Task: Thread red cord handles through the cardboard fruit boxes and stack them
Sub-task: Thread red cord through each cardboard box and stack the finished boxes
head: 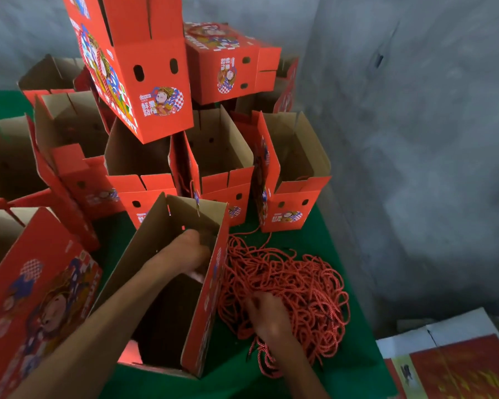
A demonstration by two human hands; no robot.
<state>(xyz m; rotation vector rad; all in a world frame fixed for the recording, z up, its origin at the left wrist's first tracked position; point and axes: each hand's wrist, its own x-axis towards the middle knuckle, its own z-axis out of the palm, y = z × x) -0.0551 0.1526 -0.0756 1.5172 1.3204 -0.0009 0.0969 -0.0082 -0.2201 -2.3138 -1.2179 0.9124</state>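
Note:
An open red fruit box [205,306] lies tilted on the green table, its brown inside facing me. My left hand [192,249] reaches deep into this box, and its fingers are hidden behind the box wall. To the right of the box lies a tangled heap of red cord [303,286]. My right hand [267,313] is on the near left side of the heap, fingers curled among the strands, pinching cord. Behind stand several open red boxes [288,174] in a stack, with two boxes [144,67] tipped on top.
The green table [329,364] ends at the right near a grey concrete wall [415,139]. Flat printed cardboard sheets [455,361] lie at the lower right. Another red box [35,298] lies at my left.

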